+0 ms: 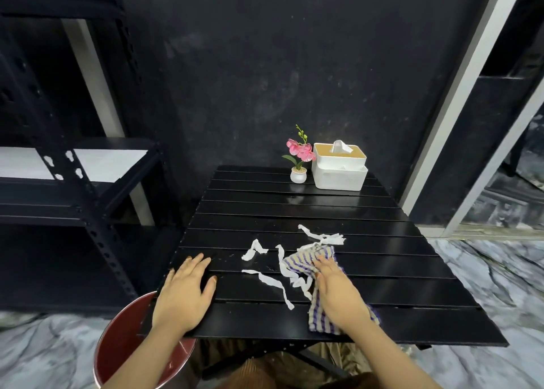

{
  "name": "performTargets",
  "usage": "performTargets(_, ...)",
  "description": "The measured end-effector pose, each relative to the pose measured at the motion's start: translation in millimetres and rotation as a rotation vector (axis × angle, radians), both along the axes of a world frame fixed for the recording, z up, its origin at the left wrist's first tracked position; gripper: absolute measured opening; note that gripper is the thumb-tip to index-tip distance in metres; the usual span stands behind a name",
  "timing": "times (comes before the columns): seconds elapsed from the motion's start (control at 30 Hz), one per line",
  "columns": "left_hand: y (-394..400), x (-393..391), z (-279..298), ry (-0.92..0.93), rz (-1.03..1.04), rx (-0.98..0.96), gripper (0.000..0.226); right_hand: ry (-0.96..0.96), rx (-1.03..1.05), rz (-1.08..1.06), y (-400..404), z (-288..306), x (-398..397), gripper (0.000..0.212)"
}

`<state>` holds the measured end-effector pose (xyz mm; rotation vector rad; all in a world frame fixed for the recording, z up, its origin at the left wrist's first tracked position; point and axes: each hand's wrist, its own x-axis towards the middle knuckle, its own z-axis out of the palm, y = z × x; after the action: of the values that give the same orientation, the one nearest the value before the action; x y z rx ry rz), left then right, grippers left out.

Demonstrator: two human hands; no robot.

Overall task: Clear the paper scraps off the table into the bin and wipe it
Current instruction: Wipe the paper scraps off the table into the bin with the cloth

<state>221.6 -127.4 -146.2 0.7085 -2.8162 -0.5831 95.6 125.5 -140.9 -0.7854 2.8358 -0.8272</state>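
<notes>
Several white paper scraps (269, 281) lie in torn strips on the black slatted table (294, 209), near its front middle. My right hand (338, 294) presses flat on a purple-and-cream striped cloth (316, 319), whose far edge touches some of the strips. At the table's front left corner my left hand (185, 291) rests flat with fingers straight and holds nothing. A round metal bin (123, 332) with a dark red inside stands on the floor below that corner, partly hidden by my left forearm and the table.
A small white pot with pink flowers (298, 159) and a white tissue box (340, 166) stand at the table's far edge. A black metal shelf rack (73, 182) stands to the left. Marble-patterned floor (500, 285) surrounds the table.
</notes>
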Motion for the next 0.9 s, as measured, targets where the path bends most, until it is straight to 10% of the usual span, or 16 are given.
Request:
performTargets(0.33,-34,-38,11,-0.037,-0.021,0.029,0.053,-0.045,-0.392,-0.467,78,35,-60,0.035)
performTargets(0.9,-50,-91,-15,-0.017,-0.035,-0.038,0.054,0.004,0.201,-0.283,83,-3,-146,0.048)
